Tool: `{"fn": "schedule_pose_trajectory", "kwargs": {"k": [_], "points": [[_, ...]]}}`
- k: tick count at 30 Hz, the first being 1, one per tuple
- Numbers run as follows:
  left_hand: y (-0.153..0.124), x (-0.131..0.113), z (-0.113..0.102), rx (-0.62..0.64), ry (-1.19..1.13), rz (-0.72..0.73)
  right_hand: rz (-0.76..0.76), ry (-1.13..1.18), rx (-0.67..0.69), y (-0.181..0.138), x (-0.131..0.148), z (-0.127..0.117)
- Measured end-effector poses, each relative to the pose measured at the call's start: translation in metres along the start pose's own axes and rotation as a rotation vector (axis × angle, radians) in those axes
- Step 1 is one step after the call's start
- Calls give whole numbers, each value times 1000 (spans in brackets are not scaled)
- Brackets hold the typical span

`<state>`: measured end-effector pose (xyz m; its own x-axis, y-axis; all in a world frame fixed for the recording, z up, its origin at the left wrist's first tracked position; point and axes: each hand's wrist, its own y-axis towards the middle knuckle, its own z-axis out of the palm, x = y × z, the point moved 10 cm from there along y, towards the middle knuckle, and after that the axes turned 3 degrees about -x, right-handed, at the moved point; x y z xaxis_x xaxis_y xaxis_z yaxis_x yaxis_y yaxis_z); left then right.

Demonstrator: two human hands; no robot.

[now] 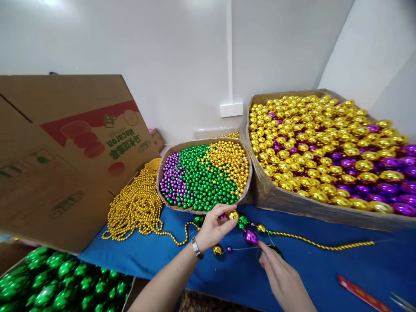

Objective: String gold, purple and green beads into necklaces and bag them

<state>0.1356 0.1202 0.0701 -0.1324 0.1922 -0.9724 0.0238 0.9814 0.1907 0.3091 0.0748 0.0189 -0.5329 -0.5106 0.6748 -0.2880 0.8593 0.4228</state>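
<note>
My left hand (pixel 215 229), with a watch (pixel 196 248) at the wrist, pinches a large gold bead (pixel 232 215) between thumb and fingers. Beside it are a green bead (pixel 242 220) and a large purple bead (pixel 250 237). My right hand (pixel 282 274) is closed, its fingertips next to the purple bead. A thin clear string (pixel 244 248) runs to those fingertips from a small purple bead (pixel 229 249). Another gold bead (pixel 217 250) lies to its left on the string. A dark green bead (pixel 274 250) is partly hidden behind my right hand.
A box of small purple, green and gold beads (pixel 204 173) stands ahead. Large gold and purple beads (pixel 325 156) fill the right box. Gold bead strands (pixel 134 208) lie left, by a cardboard box (pixel 81 173). Green beads (pixel 65 281) sit lower left. A red strip (pixel 360 292) lies on the blue cloth (pixel 312 268).
</note>
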Motion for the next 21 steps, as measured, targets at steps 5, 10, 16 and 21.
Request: {"fn": "schedule_pose_trajectory", "kwargs": {"k": [5,10,16,21], "points": [[-4,13,-4,-31,-125,-68,270,232,54,-8,-27,12],[-4,23,-3,-27,-278,-142,471,460,-8,-14,-44,26],[-14,15,2,-24,-145,-91,698,788,10,-23,-50,61],[-7,-9,-25,49,218,98,781,1092,23,-22,-37,76]]}}
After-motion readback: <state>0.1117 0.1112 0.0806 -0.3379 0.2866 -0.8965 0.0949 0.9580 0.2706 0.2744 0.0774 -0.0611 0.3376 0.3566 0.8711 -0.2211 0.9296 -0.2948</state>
